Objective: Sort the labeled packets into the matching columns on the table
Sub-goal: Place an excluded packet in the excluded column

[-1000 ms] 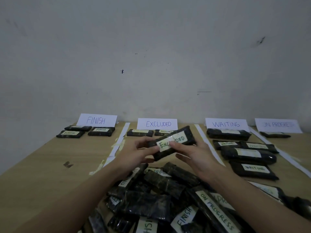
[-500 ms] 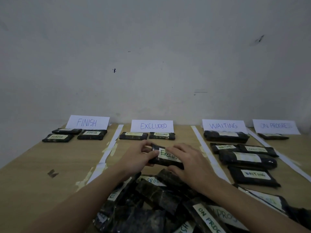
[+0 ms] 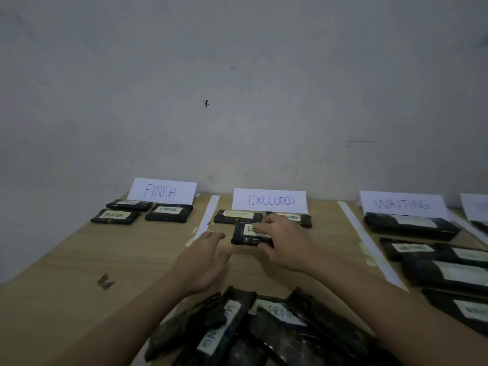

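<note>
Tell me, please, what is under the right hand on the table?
Under the right hand lies a dark packet in the EXCLUDED column. Its label shows only "EXC"; the fingers cover the remaining letters and the packet's right end.

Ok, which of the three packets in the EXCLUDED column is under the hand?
The nearest packet, alone in the front row; the right hand grips it.

Grey wall (image 3: 237, 88) behind the table carries a small dark speck (image 3: 206, 103). A dark mark (image 3: 105, 281) sits on the tabletop, left side.
</note>
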Available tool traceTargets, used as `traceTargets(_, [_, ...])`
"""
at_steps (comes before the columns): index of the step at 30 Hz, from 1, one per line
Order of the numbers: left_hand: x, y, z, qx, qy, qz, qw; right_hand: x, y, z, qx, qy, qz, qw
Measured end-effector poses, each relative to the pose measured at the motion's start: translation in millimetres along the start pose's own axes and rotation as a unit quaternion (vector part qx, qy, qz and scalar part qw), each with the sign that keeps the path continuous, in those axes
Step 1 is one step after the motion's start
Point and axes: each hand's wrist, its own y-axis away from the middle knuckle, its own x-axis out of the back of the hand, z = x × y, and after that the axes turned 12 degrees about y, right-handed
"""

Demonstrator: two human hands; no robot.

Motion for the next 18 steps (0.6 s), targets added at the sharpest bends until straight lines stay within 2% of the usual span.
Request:
traceTargets(4, [14.5, 5.4, -21.0, 0.01, -0.039, -0.009, 0.999, -22.1, -38.1, -19.5, 0.005, 0.02, -0.029, 0.999])
traceTargets(13, [25.1, 11.9, -31.1, -0.007, -0.036, -0.004, 0.999, -42.1, -65.9, -37.9, -0.015, 0.052, -0.081, 0.995])
traceTargets(18, [30.4, 21.3, -32.9, -0.035, -0.03, -0.017, 0.999, -18.5, -48.9, -42.1, 0.036, 0.003, -0.052, 0.998])
